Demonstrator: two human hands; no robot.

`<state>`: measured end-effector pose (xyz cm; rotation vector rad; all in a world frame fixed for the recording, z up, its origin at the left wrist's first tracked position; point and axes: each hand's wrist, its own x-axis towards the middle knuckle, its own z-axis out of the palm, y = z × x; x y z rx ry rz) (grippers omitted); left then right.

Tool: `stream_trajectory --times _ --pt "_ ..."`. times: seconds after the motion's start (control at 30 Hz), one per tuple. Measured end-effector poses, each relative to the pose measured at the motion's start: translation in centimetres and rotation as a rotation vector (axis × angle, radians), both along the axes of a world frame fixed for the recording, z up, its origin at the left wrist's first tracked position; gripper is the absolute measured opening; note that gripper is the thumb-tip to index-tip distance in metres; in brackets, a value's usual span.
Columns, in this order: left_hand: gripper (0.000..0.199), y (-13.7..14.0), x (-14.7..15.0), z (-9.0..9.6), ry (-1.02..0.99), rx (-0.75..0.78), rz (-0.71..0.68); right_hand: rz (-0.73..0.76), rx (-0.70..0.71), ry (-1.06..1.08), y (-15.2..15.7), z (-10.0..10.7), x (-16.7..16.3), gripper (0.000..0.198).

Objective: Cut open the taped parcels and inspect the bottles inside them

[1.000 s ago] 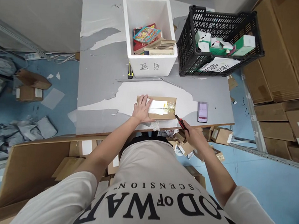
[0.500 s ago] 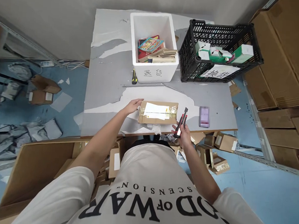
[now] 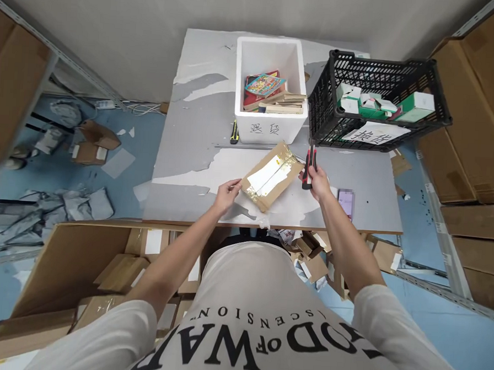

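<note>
We find the cardboard box [image 3: 272,178] askew at the tabletop [image 3: 180,198], before the white foam bin [image 3: 270,128]; whether it is lifted clear, we cannot tell. The left hand [image 3: 227,196] pinches its left end. The right hand [image 3: 316,182] is wrapped around a utility knife [image 3: 308,170], tip pointing away, beside the box. We judge that turning the box beside the knife could cause a nick; the slight pinch could let it slip.
</note>
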<state>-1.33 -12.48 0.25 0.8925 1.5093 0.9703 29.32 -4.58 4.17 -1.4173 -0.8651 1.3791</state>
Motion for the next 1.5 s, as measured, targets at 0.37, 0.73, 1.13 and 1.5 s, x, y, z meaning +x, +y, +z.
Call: stream_trajectory --times 0.37,0.73,1.13,1.5 --pt "0.047 -6.7 6.6 -1.1 0.014 -0.053 0.171 0.281 -0.010 -0.176 6.8 -1.5 -2.8 0.042" --pt "0.047 -4.0 4.3 -1.1 0.306 -0.012 0.016 0.133 0.044 -0.162 1.3 -0.6 -1.2 0.039" --pt "0.044 16.4 3.7 0.2 0.126 -0.021 -0.333 -0.209 -0.316 0.359 -18.0 -1.4 -4.7 0.042" --pt "0.024 16.1 3.7 0.3 -0.087 -0.085 -0.264 -0.422 -0.302 0.489 -17.1 -2.6 -6.4 0.046"
